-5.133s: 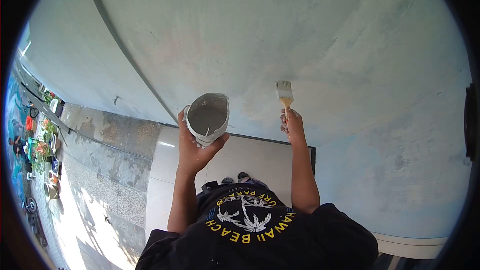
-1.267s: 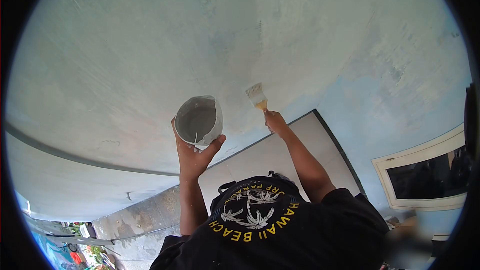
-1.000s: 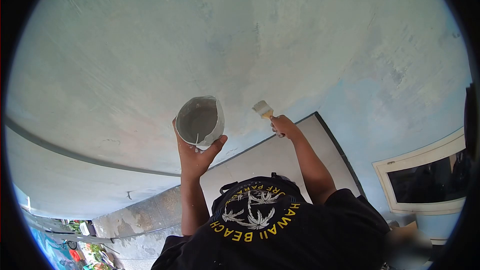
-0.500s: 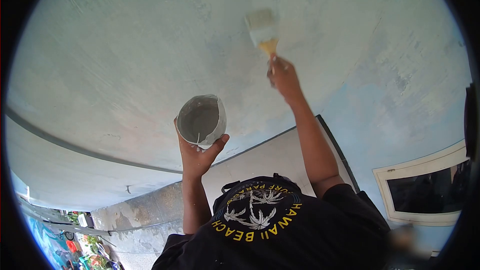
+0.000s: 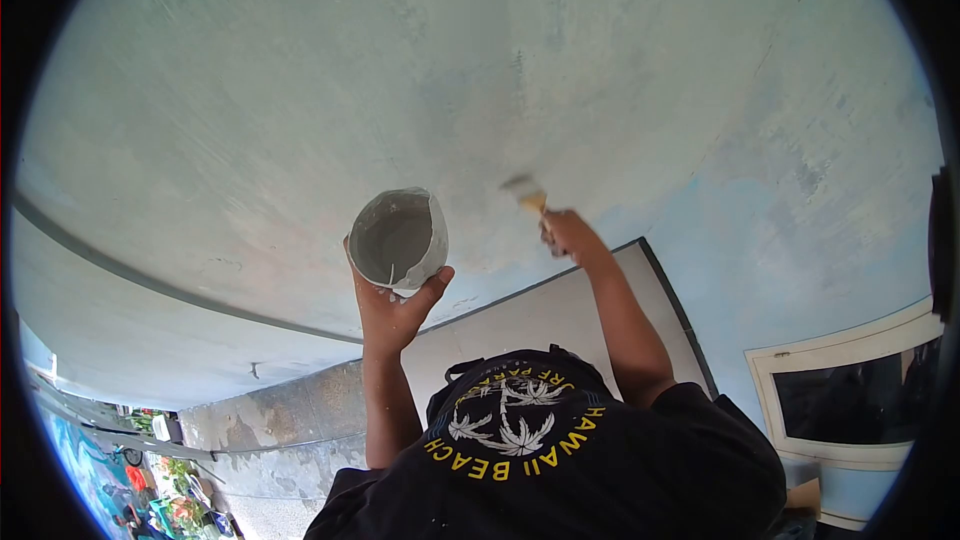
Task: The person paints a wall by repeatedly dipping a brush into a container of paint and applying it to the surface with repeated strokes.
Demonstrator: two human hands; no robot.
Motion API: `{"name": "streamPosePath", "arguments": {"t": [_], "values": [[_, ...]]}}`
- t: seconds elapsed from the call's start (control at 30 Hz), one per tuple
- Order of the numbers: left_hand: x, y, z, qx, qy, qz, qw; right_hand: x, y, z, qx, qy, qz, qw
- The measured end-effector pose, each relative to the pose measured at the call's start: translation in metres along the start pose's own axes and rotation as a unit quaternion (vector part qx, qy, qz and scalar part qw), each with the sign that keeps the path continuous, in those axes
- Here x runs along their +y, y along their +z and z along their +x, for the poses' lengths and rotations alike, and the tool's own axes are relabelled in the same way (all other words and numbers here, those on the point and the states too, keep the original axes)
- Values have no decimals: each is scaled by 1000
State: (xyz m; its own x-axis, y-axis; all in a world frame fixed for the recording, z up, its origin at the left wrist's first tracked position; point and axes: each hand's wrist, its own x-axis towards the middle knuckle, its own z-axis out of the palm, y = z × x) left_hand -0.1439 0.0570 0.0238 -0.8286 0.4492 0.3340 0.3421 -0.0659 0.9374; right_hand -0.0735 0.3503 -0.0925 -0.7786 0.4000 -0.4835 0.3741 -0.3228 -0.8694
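Observation:
My left hand [image 5: 392,315] is wrapped round the lower part of a whitish plastic container [image 5: 436,245] with a ragged cut rim. Grey paint [image 5: 398,240] fills part of it, and its mouth faces the camera. In my right hand [image 5: 574,236] is the handle of a wide paintbrush [image 5: 534,198], its bristles blurred by motion and overlapping the wall in this view. The brush sits to the right of the container and a little higher. Patchy grey-green paint covers the wall [image 5: 420,100] around both hands.
A pale panel with a dark border [image 5: 520,312] lies below the brush. To the right is a cream-framed window [image 5: 757,380]. A dark ledge line [image 5: 190,302] curves across the left side. Plants [image 5: 180,485] and other items stand at the lower left.
My right hand has come down the wall with the paintbrush, nearer the height of the container. My left hand and the container have stayed almost in place.

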Motion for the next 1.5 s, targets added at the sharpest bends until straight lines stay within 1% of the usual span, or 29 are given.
{"name": "streamPosePath", "arguments": {"t": [0.03, 0.1, 0.13, 0.17, 0.23, 0.27, 0.33, 0.37, 0.47, 0.5, 0.6, 0.63, 0.73, 0.77, 0.8, 0.87, 0.93, 0.97, 1.03, 1.07, 1.13, 1.17, 1.2, 1.27, 1.3, 1.37, 1.4, 1.47, 1.5], "values": [[0, 1, 1, 1, 3, -4, 1000, -35, 6, -14, 43, -64, -7, 997], [0, 0, 0, 1, 4, -4, 1000, -99, 14, -54, 33, -142, 12, 989], [0, 1, 0, 5, 2, 0, 1000, -118, 19, -71, 28, -213, 21, 977], [-1, 2, 1, 7, 1, 2, 1000, -132, 23, -79, 30, -212, 23, 977], [-4, 4, 2, 0, -9, -10, 1000, -151, 29, -83, 37, -389, 73, 918], [-6, 5, 5, -5, -18, -22, 1000, -153, 30, -74, 43, -387, 71, 918], [-6, 8, 5, -7, -13, -22, 1000, -137, 30, -40, 30, -331, 57, 942], [-6, 7, 6, -4, -8, -20, 1000, -115, 32, -21, 36, -312, 8, 949], [-12, 5, 10, -4, -9, -9, 1000, 7, 25, 51, 113, -289, -127, 942], [-13, 6, 13, -3, -11, -12, 1000, 42, 23, 60, 118, -214, -140, 960], [-11, 4, 17, -7, -1, -13, 1000, 115, 4, 62, 50, 45, -88, 994], [-10, 3, 18, -10, -3, -16, 1000, 119, 0, 58, 28, 117, -57, 991], [-13, 0, 26, -15, 1, -8, 1000, 82, 2, 43, 56, 93, -76, 991], [-16, -1, 27, -18, -2, 1, 1000, 40, 5, 27, 30, 53, -31, 998], [-16, 0, 29, -21, -4, 0, 1000, -6, 12, 5, 38, -25, -11, 999], [-16, 2, 32, -25, 8, -20, 999, -81, 25, -44, 52, -110, -17, 992], [-12, 3, 36, -36, 4, -21, 999, -107, 33, -62, 41, -260, 36, 964], [-13, 3, 40, -42, -5, -29, 999, -116, 39, -57, 46, -254, 32, 966], [-16, 6, 40, -41, -14, -42, 998, -122, 45, -52, 92, -359, 20, 929], [-17, 6, 40, -39, -16, -52, 998, -112, 44, -41, 92, -359, 19, 929], [-16, 6, 41, -45, -13, -47, 998, -63, 34, 15, 81, -264, -40, 960], [-15, 6, 42, -50, -11, -44, 998, -26, 31, 41, 175, -317, -134, 923], [-18, 6, 44, -49, -11, -47, 998, 5, 29, 55, 201, -296, -166, 919], [-23, 3, 44, -42, -3, -31, 999, 61, 25, 71, 191, -219, -186, 939], [-23, 2, 43, -43, -7, -30, 999, 78, 23, 69, 191, -215, -185, 940], [-22, 3, 43, -42, -18, -65, 997, 97, 14, 62, 127, 3, -126, 984], [-21, 3, 42, -43, -15, -64, 997, 96, 8, 56, 127, 0, -124, 984], [-20, 1, 42, -53, -3, -47, 997, 80, -1, 40, 38, 105, -18, 994], [-20, 1, 43, -54, -1, -46, 997, 64, 1, 31, 38, 104, -17, 994]]}}
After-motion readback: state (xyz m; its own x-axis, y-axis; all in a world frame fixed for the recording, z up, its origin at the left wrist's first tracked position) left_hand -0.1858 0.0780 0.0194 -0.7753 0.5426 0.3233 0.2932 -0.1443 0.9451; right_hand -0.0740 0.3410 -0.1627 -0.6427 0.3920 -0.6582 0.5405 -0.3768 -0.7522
